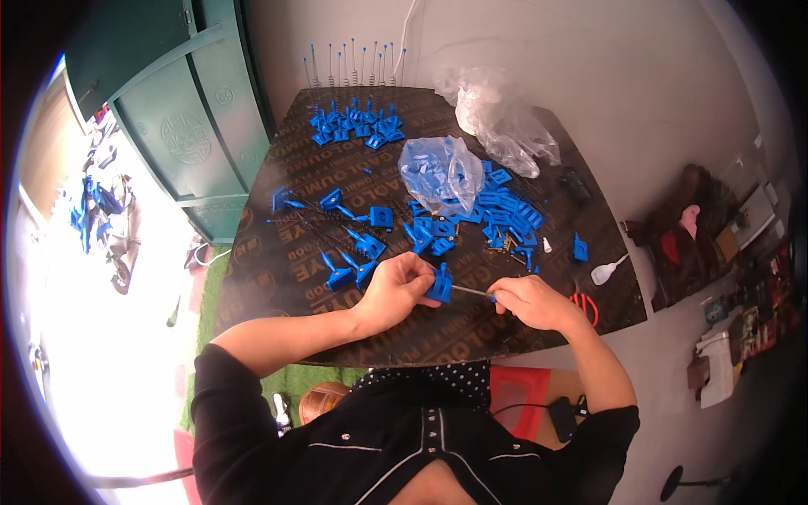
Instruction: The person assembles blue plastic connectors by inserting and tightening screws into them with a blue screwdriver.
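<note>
Over the near part of the dark table, my left hand (397, 293) pinches a small blue plastic part (440, 284) between thumb and fingers. A thin straight metal rod (470, 291) runs from that part toward my right hand (530, 301), whose curled fingers grip its other end. A bit of blue shows at those fingertips; the rest of that end is hidden. Left of my left hand lie several blue pieces with stems (341, 276). Beyond both hands is a heap of blue plastic parts (509, 212), with small brass-coloured pieces (507, 244) at its near side.
A clear bag of blue parts (439, 175) sits mid-table, with a crumpled clear bag (497, 118) behind it. Several spring rods with blue tips (353, 71) stand at the back left. Red-handled scissors (584, 310) and a white bottle-like item (603, 273) lie at right.
</note>
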`<state>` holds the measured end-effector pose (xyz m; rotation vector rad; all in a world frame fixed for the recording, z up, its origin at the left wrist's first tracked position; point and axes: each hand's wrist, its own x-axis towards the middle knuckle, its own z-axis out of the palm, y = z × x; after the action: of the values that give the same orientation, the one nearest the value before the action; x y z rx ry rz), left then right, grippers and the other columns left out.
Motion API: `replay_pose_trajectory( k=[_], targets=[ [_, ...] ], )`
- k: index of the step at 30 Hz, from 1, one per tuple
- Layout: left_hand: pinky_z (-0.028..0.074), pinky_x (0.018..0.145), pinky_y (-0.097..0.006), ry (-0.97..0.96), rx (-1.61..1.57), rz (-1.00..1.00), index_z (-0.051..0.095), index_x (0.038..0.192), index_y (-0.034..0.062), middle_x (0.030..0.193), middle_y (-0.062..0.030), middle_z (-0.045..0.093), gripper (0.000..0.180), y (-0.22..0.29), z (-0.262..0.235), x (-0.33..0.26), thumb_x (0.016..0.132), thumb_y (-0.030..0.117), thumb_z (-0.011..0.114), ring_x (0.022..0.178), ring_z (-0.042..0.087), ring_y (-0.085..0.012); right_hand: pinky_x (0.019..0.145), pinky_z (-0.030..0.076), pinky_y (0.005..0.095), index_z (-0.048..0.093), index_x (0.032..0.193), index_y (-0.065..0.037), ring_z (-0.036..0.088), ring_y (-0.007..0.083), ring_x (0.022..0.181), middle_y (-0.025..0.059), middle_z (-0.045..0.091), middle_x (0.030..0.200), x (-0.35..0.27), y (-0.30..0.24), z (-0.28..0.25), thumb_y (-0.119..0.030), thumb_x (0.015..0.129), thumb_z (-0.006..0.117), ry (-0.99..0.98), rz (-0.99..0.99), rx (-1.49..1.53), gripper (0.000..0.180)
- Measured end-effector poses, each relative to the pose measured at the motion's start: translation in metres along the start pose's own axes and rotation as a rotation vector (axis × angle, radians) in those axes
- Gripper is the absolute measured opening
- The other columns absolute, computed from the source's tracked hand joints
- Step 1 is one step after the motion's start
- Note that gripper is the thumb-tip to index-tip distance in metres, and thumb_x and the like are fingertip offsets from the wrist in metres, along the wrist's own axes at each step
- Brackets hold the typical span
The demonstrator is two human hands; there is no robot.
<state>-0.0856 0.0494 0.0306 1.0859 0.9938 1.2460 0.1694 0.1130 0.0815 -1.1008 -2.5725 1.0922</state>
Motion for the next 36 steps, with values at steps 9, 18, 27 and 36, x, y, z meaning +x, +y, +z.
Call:
replay_pose_trajectory(
  k=[9, 18, 27, 36],
  targets=[
    [0.061, 0.070, -0.030, -0.016, -0.035, -0.016, 0.053, 0.089, -0.0039, 0.091, -0.0087, 0.059, 0.005, 0.016, -0.015, -0.001, 0.092, 0.000, 0.055, 0.080, 0.064, -0.0160, 0.072, 0.050, 0.0382, 0.062, 0.093, 0.003, 0.065, 0.0308, 0.081, 0.0175, 0.066, 0.087, 0.016, -0.014, -0.007, -0.018, 0.080, 0.070, 0.004, -0.074, -0.003, 0.026],
    [0.061, 0.071, -0.030, 0.014, -0.056, 0.053, 0.053, 0.089, -0.0035, 0.102, -0.0096, 0.055, 0.004, 0.029, -0.021, 0.003, 0.092, -0.002, 0.055, 0.083, 0.063, -0.0150, 0.062, 0.049, 0.0323, 0.056, 0.093, 0.001, 0.065, 0.0200, 0.068, 0.0107, 0.066, 0.076, 0.030, -0.018, -0.009, -0.016, 0.078, 0.074, 0.041, -0.018, 0.007, 0.029],
    [0.061, 0.070, -0.028, 0.039, -0.082, 0.044, 0.053, 0.088, -0.0047, 0.105, -0.0106, 0.054, 0.004, 0.024, -0.009, -0.002, 0.092, -0.002, 0.055, 0.084, 0.063, -0.0145, 0.068, 0.049, 0.0382, 0.062, 0.096, 0.002, 0.066, 0.0320, 0.078, 0.0155, 0.067, 0.082, 0.016, -0.019, -0.017, -0.018, 0.089, 0.058, 0.016, -0.058, 0.091, 0.021],
    [0.061, 0.070, -0.029, 0.063, -0.089, -0.001, 0.052, 0.090, -0.0054, 0.105, -0.0115, 0.055, 0.004, 0.007, 0.012, 0.000, 0.092, -0.003, 0.054, 0.085, 0.063, -0.0149, 0.069, 0.049, 0.0406, 0.060, 0.091, 0.001, 0.064, 0.0337, 0.080, 0.0158, 0.065, 0.085, -0.001, -0.003, -0.017, -0.015, 0.084, 0.064, 0.117, -0.126, -0.082, 0.018]
  ],
)
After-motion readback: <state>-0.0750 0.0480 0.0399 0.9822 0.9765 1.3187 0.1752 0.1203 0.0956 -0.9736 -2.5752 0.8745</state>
